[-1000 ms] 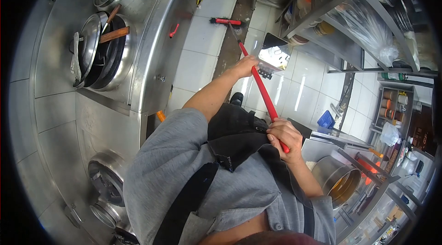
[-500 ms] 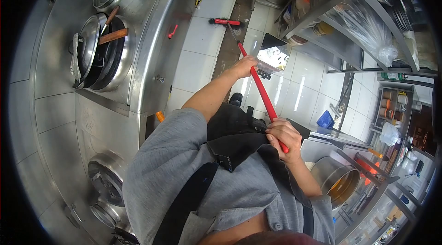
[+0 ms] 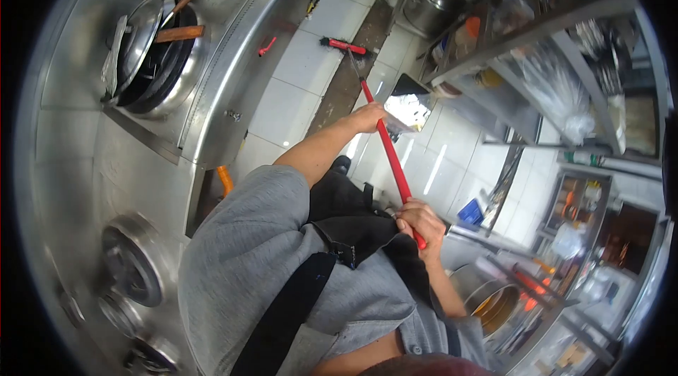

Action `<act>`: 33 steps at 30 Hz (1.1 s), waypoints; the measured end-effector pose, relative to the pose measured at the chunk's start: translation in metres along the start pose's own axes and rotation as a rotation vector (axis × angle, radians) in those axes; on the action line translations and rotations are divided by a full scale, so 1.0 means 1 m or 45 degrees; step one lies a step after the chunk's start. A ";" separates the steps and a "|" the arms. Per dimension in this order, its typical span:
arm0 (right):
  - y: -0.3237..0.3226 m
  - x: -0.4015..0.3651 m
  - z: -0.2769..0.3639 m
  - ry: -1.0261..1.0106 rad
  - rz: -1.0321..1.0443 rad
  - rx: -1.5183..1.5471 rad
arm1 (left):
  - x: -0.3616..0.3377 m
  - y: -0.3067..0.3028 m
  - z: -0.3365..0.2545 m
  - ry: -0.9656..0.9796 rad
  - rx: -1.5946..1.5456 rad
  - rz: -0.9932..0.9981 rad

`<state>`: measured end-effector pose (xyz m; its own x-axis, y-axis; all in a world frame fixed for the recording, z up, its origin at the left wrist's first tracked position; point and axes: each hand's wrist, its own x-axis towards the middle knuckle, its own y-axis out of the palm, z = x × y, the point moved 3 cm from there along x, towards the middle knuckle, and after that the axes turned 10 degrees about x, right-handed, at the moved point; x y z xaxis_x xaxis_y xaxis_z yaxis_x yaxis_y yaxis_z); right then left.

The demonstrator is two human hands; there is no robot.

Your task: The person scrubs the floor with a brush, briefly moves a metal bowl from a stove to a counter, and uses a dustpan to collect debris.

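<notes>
A broom with a long red handle (image 3: pixel 393 157) slants across the floor in front of me. My left hand (image 3: pixel 369 118) is closed around the middle of the handle, with that arm stretched forward. Lower down, near my apron, my right hand (image 3: pixel 422 222) wraps round the handle's end. The broom's red head (image 3: pixel 347 46), with dark bristles, rests at the border between white tiles and a dirty brown floor strip (image 3: pixel 371 37).
At left runs a steel stove counter (image 3: pixel 240 44) holding a wok (image 3: pixel 173 65) and pots. Steel shelving (image 3: pixel 522 37) stands at right. A shiny box-like object (image 3: pixel 409 109) and a blue item (image 3: pixel 470 212) lie low at right. A large pot (image 3: pixel 494 305) is beside my right arm.
The view has turned and shifted, so the counter and shelves sit differently in it. Both hands keep their hold on the broom, and its head stays near the same floor strip.
</notes>
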<state>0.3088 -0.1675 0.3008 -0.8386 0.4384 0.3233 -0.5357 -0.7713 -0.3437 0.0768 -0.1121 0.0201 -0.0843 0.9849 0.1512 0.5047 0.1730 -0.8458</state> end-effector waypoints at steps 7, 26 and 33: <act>-0.001 -0.003 -0.001 0.086 0.018 -0.034 | 0.005 0.018 0.010 0.047 -0.005 -0.104; -0.025 0.003 0.055 0.161 0.011 0.019 | -0.028 -0.018 -0.057 -0.032 -0.209 -0.452; -0.013 0.007 0.036 0.077 0.025 -0.032 | -0.017 -0.015 -0.031 -0.031 -0.146 -0.440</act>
<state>0.3137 -0.1706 0.3392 -0.8531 0.4507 0.2630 -0.5206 -0.7687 -0.3715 0.0974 -0.1316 0.0456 -0.2866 0.8684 0.4046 0.5357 0.4954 -0.6838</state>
